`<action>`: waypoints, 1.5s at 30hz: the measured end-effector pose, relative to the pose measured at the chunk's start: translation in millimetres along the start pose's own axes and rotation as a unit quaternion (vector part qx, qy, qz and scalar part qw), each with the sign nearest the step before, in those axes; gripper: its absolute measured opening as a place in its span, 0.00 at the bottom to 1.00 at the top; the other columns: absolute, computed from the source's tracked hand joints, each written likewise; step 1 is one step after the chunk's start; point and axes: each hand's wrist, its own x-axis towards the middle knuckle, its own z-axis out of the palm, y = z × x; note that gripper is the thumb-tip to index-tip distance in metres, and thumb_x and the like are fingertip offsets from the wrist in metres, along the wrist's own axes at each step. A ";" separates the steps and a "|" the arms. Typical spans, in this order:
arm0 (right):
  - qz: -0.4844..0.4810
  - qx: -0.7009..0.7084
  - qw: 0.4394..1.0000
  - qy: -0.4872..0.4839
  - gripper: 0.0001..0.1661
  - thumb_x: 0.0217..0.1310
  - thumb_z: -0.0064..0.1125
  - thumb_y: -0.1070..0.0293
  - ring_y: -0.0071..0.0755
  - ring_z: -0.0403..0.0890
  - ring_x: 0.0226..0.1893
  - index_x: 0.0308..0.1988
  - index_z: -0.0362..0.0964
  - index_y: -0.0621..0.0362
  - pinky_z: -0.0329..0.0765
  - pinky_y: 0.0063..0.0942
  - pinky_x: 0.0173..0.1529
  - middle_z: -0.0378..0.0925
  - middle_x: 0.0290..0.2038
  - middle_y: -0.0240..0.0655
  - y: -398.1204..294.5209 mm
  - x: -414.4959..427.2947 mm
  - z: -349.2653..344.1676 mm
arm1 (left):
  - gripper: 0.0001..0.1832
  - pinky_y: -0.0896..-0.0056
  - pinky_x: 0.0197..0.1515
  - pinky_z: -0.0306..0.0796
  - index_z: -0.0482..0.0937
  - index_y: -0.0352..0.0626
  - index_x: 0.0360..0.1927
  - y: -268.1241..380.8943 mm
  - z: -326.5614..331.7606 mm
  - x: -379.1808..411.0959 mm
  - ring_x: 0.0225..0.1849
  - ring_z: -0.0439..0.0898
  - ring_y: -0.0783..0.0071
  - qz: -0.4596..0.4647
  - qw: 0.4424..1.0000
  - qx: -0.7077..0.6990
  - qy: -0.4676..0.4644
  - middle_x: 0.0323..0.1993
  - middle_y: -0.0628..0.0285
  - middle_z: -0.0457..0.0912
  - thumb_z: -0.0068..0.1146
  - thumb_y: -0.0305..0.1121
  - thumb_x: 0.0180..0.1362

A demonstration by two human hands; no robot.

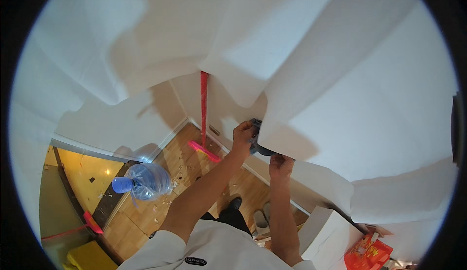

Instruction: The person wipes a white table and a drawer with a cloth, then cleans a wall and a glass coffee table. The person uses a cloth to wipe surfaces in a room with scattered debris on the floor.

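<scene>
White sheeting [346, 116] hangs in loose folds across the upper part of the view. At its lower edge, near the centre, my left hand [243, 134] grips a dark grey-blue cloth-like item [255, 147] with bent fingers. My right hand [281, 165] pinches at the right end of the same dark item, just under the sheeting's hem. Part of the dark item is hidden behind the sheeting, so its full shape cannot be told.
A pink broom [203, 150] leans in the wall corner. A large clear water bottle [151, 181] stands left on the littered wooden floor [135, 226]. Grey slippers [261, 221] lie near my foot. A white box [328, 233] and a red bag [368, 253] are at lower right.
</scene>
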 end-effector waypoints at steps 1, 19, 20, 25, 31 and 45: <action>0.008 -0.003 1.000 -0.002 0.12 0.55 0.53 0.74 0.34 0.80 0.46 0.42 0.74 0.57 0.78 0.34 0.53 0.80 0.42 0.33 7.4 1.7 2.2 | 0.03 0.72 0.33 0.74 0.79 0.37 0.31 -0.6 -7.1 5.9 0.28 0.79 0.75 -0.032 0.999 -0.007 0.012 0.27 0.65 0.80 0.54 0.21 0.55; 0.081 -0.054 0.995 0.002 0.20 0.55 0.44 0.79 0.48 0.77 0.52 0.48 0.71 0.62 0.76 0.45 0.56 0.77 0.47 0.43 61.8 29.4 27.9 | 0.08 0.77 0.25 0.65 0.77 0.39 0.25 45.5 -48.9 75.0 0.22 0.71 0.81 -0.070 0.992 0.082 0.060 0.21 0.69 0.74 0.46 0.16 0.50; 0.077 -0.050 0.995 0.024 0.19 0.55 0.44 0.79 0.48 0.77 0.51 0.48 0.71 0.62 0.76 0.45 0.56 0.77 0.47 0.43 60.4 30.8 31.1 | 0.08 0.78 0.25 0.64 0.77 0.39 0.25 61.2 -39.2 66.7 0.22 0.71 0.81 -0.062 0.995 0.038 0.066 0.21 0.70 0.75 0.47 0.17 0.51; 0.118 -0.045 0.991 0.043 0.15 0.59 0.44 0.78 0.47 0.78 0.48 0.45 0.71 0.63 0.77 0.45 0.54 0.77 0.46 0.44 83.0 40.8 36.2 | 0.05 0.77 0.26 0.67 0.78 0.38 0.27 63.5 -71.8 79.7 0.23 0.73 0.80 -0.002 0.999 0.009 0.044 0.23 0.68 0.77 0.51 0.20 0.54; 0.131 -0.079 0.984 0.094 0.13 0.62 0.41 0.79 0.46 0.78 0.46 0.45 0.70 0.64 0.78 0.45 0.53 0.77 0.44 0.44 97.4 60.3 13.7 | 0.07 0.77 0.25 0.66 0.80 0.38 0.31 26.2 -89.2 98.3 0.22 0.73 0.79 -0.007 0.993 0.036 0.111 0.24 0.68 0.77 0.50 0.20 0.54; 0.128 -0.089 0.978 0.137 0.13 0.63 0.40 0.76 0.43 0.79 0.41 0.43 0.72 0.59 0.78 0.41 0.44 0.78 0.42 0.40 66.1 72.2 -83.9 | 0.07 0.73 0.23 0.61 0.78 0.40 0.33 -38.9 -72.4 56.1 0.22 0.68 0.79 -0.078 0.971 0.178 0.137 0.22 0.70 0.72 0.48 0.20 0.54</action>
